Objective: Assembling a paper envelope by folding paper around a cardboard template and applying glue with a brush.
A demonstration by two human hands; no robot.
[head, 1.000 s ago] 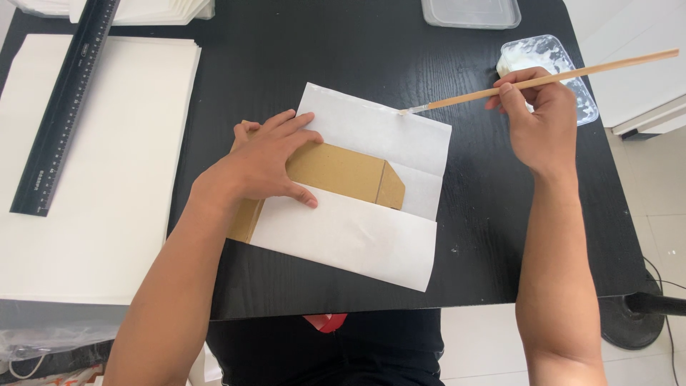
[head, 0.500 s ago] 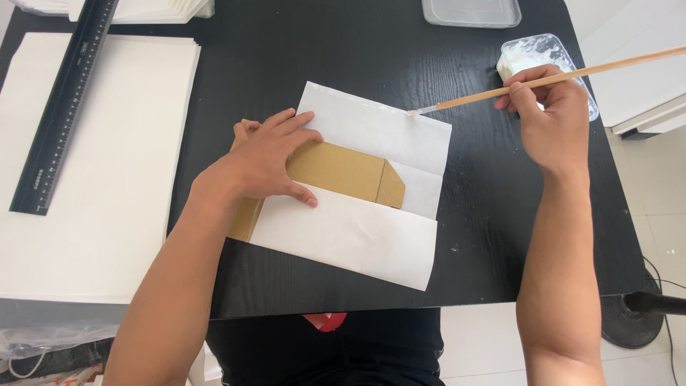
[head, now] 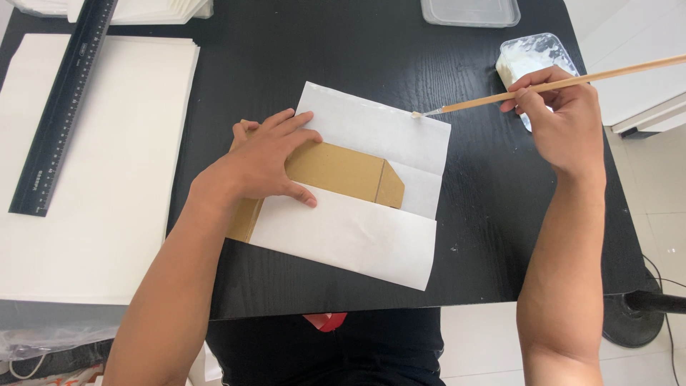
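Head view: the left hand [head: 261, 163] is lying flat, fingers spread, pressing the brown box [head: 343, 174] onto the white paper [head: 357, 229]. The right hand [head: 561, 121] is pinching a wooden brush [head: 543, 87], its tip touching the paper's far edge, beside the glue tub [head: 532, 53].

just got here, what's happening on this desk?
A person is wrapping a flat brown cardboard box in a white paper sheet on a black table. The left hand presses the box down; the near flap of paper is already folded over its lower part. The right hand holds a thin wooden brush with its tip at the sheet's far edge. A small tub of white paste sits behind that hand. A stack of white sheets and a black ruler lie to the left.
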